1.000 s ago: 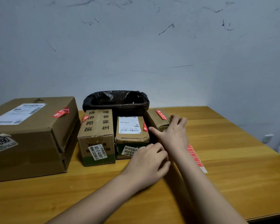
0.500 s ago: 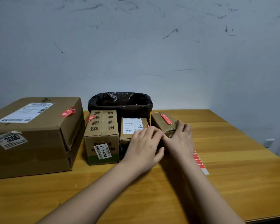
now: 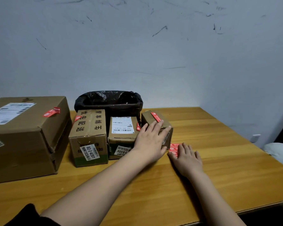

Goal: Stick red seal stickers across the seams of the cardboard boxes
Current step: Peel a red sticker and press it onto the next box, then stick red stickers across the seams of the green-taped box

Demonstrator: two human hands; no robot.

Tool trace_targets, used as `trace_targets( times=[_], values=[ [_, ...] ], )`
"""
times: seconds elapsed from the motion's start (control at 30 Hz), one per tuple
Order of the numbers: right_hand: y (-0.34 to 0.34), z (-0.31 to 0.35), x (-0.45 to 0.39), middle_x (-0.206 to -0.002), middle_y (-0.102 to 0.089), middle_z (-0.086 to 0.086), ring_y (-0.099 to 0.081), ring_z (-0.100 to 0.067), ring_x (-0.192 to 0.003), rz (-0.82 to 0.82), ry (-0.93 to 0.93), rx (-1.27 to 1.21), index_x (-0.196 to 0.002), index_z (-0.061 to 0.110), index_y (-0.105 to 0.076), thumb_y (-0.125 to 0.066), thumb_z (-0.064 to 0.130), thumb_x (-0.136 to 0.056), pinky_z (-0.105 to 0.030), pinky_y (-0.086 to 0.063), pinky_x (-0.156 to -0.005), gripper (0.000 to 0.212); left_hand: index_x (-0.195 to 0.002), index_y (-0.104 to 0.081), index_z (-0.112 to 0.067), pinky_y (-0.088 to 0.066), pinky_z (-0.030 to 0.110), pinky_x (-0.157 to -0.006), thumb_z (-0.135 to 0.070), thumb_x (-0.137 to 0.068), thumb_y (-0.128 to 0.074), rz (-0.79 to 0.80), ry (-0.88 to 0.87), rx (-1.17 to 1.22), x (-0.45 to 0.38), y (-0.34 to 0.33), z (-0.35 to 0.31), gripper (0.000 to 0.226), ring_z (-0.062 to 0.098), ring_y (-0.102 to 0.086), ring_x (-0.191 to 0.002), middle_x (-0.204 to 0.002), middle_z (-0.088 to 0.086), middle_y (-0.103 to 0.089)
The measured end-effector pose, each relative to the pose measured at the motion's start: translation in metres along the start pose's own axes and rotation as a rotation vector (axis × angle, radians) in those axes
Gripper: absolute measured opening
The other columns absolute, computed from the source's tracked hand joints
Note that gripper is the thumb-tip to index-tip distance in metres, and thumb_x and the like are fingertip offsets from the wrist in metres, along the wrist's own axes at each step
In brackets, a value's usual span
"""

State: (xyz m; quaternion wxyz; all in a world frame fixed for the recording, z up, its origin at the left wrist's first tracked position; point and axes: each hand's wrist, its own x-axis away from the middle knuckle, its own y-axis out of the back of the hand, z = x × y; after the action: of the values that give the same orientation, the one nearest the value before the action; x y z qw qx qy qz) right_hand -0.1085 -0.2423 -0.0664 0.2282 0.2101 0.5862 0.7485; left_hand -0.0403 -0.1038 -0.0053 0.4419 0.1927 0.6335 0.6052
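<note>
- left hand (image 3: 151,141) lies flat on the small box (image 3: 155,123), fingers (image 3: 158,126) straight, red seal (image 3: 155,116) just past their tips
- right hand (image 3: 187,158) is spread flat on the bench (image 3: 219,168), fingers (image 3: 185,148) pressing the sticker sheet (image 3: 175,146)

Bare forearms, seemingly dark sleeve (image 3: 25,216)

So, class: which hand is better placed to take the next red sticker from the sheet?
Right. The right hand lies on the sticker sheet, while the left hand rests flat on the small box.
</note>
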Motion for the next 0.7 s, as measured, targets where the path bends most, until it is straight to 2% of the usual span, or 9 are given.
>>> trace_targets(
  times=[0.17, 0.33, 0.43, 0.5, 0.6, 0.7],
  values=[
    [0.006, -0.014, -0.008, -0.163, 0.002, -0.001, 0.005, -0.017, -0.149, -0.005, -0.095, -0.001, -0.155, 0.016, -0.008, -0.019, 0.055, -0.099, -0.041, 0.002, -0.12, 0.069, -0.152, -0.012, -0.026, -0.006, 0.041, -0.119, -0.045, -0.092, -0.05, 0.013, 0.019, 0.084, 0.002, 0.002, 0.002, 0.074, 0.023, -0.004, -0.147, -0.16, 0.006, -0.004],
    [0.007, -0.016, -0.013, -0.163, -0.002, -0.003, 0.002, -0.018, -0.15, -0.059, -0.11, -0.049, -0.154, 0.014, -0.005, -0.024, 0.043, -0.099, -0.042, 0.0, -0.119, 0.065, -0.15, -0.014, -0.026, -0.006, 0.04, -0.119, -0.044, -0.091, -0.052, 0.026, 0.031, 0.202, 0.002, 0.004, 0.0, 0.072, 0.023, -0.001, -0.147, -0.16, 0.006, -0.001],
    [0.009, -0.011, -0.015, -0.162, -0.006, -0.003, -0.002, -0.019, -0.15, -0.14, -0.095, -0.088, -0.153, 0.015, -0.014, -0.028, 0.039, -0.098, -0.044, -0.003, -0.119, 0.061, -0.149, -0.019, -0.025, -0.007, 0.039, -0.118, -0.042, -0.091, -0.054, 0.014, 0.033, 0.275, 0.001, 0.005, 0.002, 0.071, 0.023, 0.0, -0.147, -0.16, 0.006, 0.003],
    [0.011, -0.006, -0.015, -0.16, -0.017, -0.005, -0.011, -0.02, -0.148, -0.233, -0.078, -0.143, -0.15, 0.016, -0.024, -0.033, 0.037, -0.098, -0.044, -0.008, -0.118, 0.056, -0.149, -0.02, -0.026, -0.006, 0.038, -0.118, -0.042, -0.091, -0.054, 0.004, 0.037, 0.295, 0.002, 0.006, 0.003, 0.07, 0.022, 0.001, -0.147, -0.159, 0.005, 0.004],
    [0.018, 0.005, -0.014, -0.147, -0.041, -0.006, -0.033, -0.022, -0.137, -0.441, -0.028, -0.265, -0.14, 0.017, -0.042, -0.045, 0.027, -0.094, -0.042, -0.022, -0.11, 0.047, -0.148, -0.022, -0.025, -0.002, 0.036, -0.118, -0.043, -0.091, -0.053, -0.052, 0.027, 0.266, 0.007, 0.011, 0.004, 0.068, 0.021, -0.002, -0.146, -0.159, 0.006, -0.002],
    [0.034, 0.021, -0.008, -0.132, -0.054, -0.006, -0.045, -0.028, -0.123, -0.591, 0.041, -0.409, -0.129, 0.017, -0.053, -0.049, 0.018, -0.09, -0.041, -0.032, -0.1, 0.039, -0.141, -0.038, -0.022, -0.013, 0.037, -0.116, -0.039, -0.091, -0.053, -0.174, 0.014, 0.258, 0.015, 0.019, 0.009, 0.056, 0.023, -0.028, -0.138, -0.149, 0.006, -0.029]
  ],
)
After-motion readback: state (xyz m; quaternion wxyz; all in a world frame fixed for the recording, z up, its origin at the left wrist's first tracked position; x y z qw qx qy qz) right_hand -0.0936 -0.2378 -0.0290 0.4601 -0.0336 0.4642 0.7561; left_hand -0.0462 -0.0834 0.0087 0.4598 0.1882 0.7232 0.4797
